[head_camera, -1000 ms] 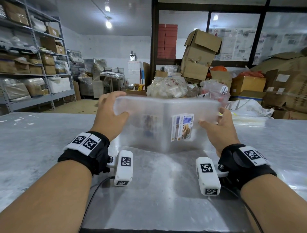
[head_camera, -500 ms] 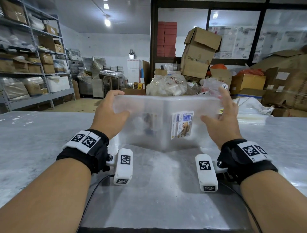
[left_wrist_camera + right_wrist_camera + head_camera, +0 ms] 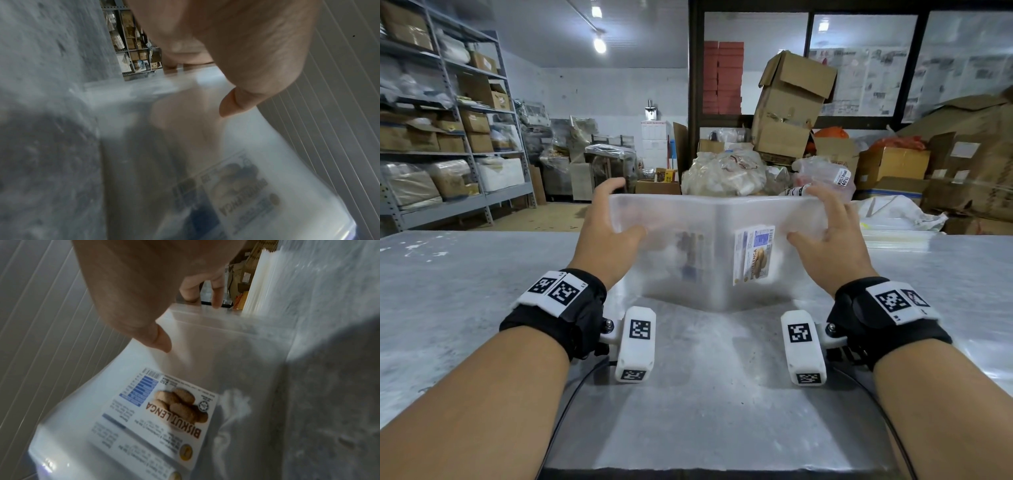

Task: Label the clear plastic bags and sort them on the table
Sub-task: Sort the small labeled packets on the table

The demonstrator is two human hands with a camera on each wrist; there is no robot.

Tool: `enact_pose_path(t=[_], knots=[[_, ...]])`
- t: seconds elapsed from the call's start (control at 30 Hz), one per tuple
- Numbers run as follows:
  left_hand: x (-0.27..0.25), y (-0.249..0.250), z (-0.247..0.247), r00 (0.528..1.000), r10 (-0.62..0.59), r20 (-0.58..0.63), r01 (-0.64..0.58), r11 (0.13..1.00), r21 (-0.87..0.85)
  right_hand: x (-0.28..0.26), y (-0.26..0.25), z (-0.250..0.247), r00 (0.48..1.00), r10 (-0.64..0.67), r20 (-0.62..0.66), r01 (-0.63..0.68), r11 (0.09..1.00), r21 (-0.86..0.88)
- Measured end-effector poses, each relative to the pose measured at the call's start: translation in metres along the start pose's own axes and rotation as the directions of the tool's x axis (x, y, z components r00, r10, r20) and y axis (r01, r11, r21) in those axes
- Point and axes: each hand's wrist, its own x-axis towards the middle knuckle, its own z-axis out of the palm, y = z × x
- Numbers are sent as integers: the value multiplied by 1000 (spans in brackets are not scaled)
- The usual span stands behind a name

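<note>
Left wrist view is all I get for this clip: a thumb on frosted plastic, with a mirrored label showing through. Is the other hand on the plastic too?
Observer: Yes. The right hand grips the opposite end of the folded bags, thumb on the near face and fingers over the top edge.
Operator: Can the label be read from its front?
Observer: In the right wrist view the label reads BISKUT LENGA beside a picture of biscuits.
Operator: Are there more bags around?
Observer: A flat pile of clear bags lies on the table, beyond the right hand.
</note>
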Motion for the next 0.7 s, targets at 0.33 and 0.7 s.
enact_pose_path(t=[0.33,0.7], knots=[[2,-4,9,941,-338,-3,320,893,-317,-3,9,12,930,361,74,-343,774,532],[-1,-6,11,925,-372,78,379,887,-264,-9,6,12,920,375,117,-376,756,536]])
